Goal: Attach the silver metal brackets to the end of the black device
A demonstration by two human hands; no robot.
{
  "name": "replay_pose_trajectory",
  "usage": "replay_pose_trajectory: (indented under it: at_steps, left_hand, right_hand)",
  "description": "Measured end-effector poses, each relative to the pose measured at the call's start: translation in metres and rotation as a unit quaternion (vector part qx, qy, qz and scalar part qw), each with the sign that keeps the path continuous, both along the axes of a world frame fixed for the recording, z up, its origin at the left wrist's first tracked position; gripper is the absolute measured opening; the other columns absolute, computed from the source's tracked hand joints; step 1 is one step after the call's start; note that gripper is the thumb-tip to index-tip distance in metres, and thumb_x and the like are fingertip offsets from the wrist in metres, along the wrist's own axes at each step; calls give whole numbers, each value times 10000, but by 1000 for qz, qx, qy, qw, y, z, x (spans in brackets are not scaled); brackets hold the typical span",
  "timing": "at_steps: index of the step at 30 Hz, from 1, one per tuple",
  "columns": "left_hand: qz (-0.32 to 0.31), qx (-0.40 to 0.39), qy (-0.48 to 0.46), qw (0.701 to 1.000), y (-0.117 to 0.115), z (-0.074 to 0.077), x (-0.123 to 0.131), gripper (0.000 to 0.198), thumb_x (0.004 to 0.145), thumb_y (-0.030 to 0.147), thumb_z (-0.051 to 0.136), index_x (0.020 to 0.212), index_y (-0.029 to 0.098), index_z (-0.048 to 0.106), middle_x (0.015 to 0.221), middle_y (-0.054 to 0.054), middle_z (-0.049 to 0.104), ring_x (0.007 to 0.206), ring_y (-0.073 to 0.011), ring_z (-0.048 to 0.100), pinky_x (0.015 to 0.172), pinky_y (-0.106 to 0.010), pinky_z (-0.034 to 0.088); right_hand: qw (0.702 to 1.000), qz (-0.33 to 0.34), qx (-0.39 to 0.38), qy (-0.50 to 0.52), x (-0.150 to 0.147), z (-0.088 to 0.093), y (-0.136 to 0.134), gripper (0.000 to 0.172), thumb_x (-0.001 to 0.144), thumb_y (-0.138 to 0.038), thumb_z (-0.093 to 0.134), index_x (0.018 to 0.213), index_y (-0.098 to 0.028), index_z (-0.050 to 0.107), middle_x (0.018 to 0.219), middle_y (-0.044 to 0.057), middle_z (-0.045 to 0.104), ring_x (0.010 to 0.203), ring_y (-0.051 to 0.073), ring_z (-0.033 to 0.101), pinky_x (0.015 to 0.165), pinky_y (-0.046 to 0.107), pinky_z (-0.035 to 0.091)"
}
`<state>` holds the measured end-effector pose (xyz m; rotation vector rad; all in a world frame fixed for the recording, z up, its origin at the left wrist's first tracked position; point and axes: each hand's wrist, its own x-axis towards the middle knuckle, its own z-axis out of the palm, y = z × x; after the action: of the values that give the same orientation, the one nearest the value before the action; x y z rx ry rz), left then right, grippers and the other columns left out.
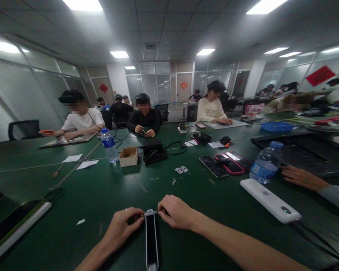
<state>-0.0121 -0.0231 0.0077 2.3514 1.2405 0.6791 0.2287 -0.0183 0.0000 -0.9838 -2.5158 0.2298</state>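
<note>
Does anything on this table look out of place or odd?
A small scrap of white paper lies loose on the dark green tabletop, just left of the left hand, apart from everything else, like stray litter.

**No legible text anywhere in view.**
White power bank [270,200]: small dark logo marks, unreadable. Water bottle [267,165]: blue label, print too small to read. Red diamond wall signs [184,85]: glyphs blurred. Red wall banner [320,75]: no characters resolve. Black strip [151,241]: no readable marking.
</note>
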Motion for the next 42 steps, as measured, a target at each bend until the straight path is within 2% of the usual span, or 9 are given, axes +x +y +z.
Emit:
replay_pose_trajectory:
  at_steps: [7,11,19,23,25,28,30,35,42]
  left_hand:
    - [-1,8,21,1000,4,-5,1,241,846,350,554,921,194,723,818,-16,729,707,-158,651,652,-216,475]
    - [-16,45,45,998,8,-7,3,248,849,362,563,943,199,724,880,-26,732,759,-171,649,694,-230,474]
    - [-25,56,58,996,9,-8,3,254,878,346,544,987,194,716,884,-24,723,738,-159,632,696,-232,471]
    - [-23,63,65,996,11,-8,2,243,870,310,566,1045,201,696,921,-26,717,752,-160,629,703,-236,467]
    - [-21,65,71,995,11,-7,2,239,861,289,584,1051,190,688,932,-32,712,756,-161,627,711,-241,466]
    - [-33,67,74,994,12,-5,2,211,864,269,586,1027,180,685,923,-31,704,748,-154,618,705,-238,462]
    - [-40,69,73,994,13,-7,1,204,870,264,580,1026,180,681,906,-27,699,739,-149,613,695,-233,458]
    - [-33,74,84,993,14,-9,1,208,875,264,582,1046,186,670,872,-18,692,725,-146,606,679,-231,444]
    - [-18,66,100,993,6,2,7,210,862,262,589,1028,166,674,862,-26,688,728,-153,602,664,-234,442]
  right_hand:
    - [1000,8,11,14,2,-2,2,101,874,-186,547,910,-130,623,847,62,644,779,159,564,721,268,439]
    - [999,14,11,28,4,-4,5,115,890,-194,536,920,-126,624,873,76,644,800,163,569,739,274,452]
    - [999,14,-19,34,2,-6,7,150,911,-230,523,958,-132,626,907,64,639,796,149,575,717,263,471]
    - [999,33,1,5,9,-1,14,187,919,-275,524,987,-135,629,932,65,640,843,158,576,764,284,468]
    - [999,6,34,-14,20,2,25,211,932,-285,507,991,-129,636,955,78,640,889,171,570,815,308,452]
    - [989,-116,83,-40,42,4,49,239,958,-211,438,1037,-120,645,1013,106,628,959,184,547,861,325,414]
    - [978,-169,86,-83,56,3,64,255,934,-163,465,1121,-146,638,1077,114,612,1002,196,527,854,321,399]
    - [971,-160,65,-165,67,-1,78,275,921,-152,487,1115,-210,672,1105,104,616,1039,211,510,844,314,370]
    - [951,-218,48,-215,59,7,70,219,921,-193,487,974,-140,693,1009,146,653,976,253,555,793,325,395]
